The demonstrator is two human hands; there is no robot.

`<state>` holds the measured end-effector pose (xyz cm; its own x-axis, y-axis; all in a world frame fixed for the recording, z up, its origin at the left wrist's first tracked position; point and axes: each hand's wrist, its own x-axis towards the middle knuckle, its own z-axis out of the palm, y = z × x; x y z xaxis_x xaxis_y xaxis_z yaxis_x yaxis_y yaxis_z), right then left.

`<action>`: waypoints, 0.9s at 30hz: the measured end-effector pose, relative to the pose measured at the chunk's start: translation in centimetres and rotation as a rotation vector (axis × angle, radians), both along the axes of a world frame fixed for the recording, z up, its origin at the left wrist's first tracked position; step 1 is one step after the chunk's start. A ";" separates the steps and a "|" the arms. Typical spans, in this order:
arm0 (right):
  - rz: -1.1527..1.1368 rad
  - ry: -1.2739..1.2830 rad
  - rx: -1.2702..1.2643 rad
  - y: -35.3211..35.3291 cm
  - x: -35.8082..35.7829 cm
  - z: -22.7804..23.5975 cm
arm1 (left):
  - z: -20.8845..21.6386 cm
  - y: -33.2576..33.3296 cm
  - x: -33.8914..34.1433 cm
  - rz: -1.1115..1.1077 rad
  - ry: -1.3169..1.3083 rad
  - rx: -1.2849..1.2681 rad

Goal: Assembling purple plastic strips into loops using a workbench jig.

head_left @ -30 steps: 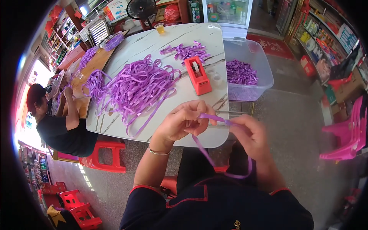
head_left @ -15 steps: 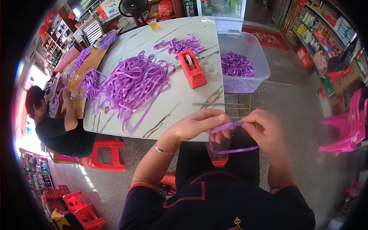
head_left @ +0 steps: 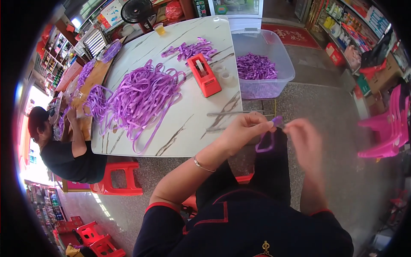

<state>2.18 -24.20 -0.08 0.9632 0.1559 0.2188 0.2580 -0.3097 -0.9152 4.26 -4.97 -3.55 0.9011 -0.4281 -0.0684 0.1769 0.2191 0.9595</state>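
Over my lap, at the table's near right corner, my left hand (head_left: 247,130) pinches a purple ribbon (head_left: 266,144) between thumb and fingertips. A small loop of it hangs below the fingers and a short bunched end sticks out past the thumb. My right hand (head_left: 303,141) is just to the right, apart from the ribbon. Motion blurs its fingers, so I cannot make out whether anything is between them. On the table lie a big heap of long purple ribbons (head_left: 143,98), a smaller pile of short folded ribbons (head_left: 192,49) and a red tape dispenser (head_left: 204,77).
Beyond my hands, a clear plastic bin (head_left: 286,64) holds many folded purple ribbons. Tape rolls (head_left: 224,76) and a thin metal rod (head_left: 222,113) lie on the marble-patterned table (head_left: 184,137). A co-worker (head_left: 64,137) handles ribbons at left. Pink chairs (head_left: 387,124) stand at right.
My left hand has moved right and up with the ribbon. The right hand has come away from it, and the hanging loop looks smaller. My view has shifted slightly right.
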 end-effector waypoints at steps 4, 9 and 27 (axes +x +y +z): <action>0.150 0.295 0.431 2.1 -0.7 -2.7 | 0.2 -1.3 0.4 0.031 -0.159 0.089; 0.281 0.392 0.269 2.8 -3.4 -5.6 | 1.8 -0.7 1.1 0.061 0.032 -0.128; -0.058 -0.260 -0.849 -9.1 -1.0 -11.1 | 2.9 5.3 -1.1 -0.030 0.161 -0.065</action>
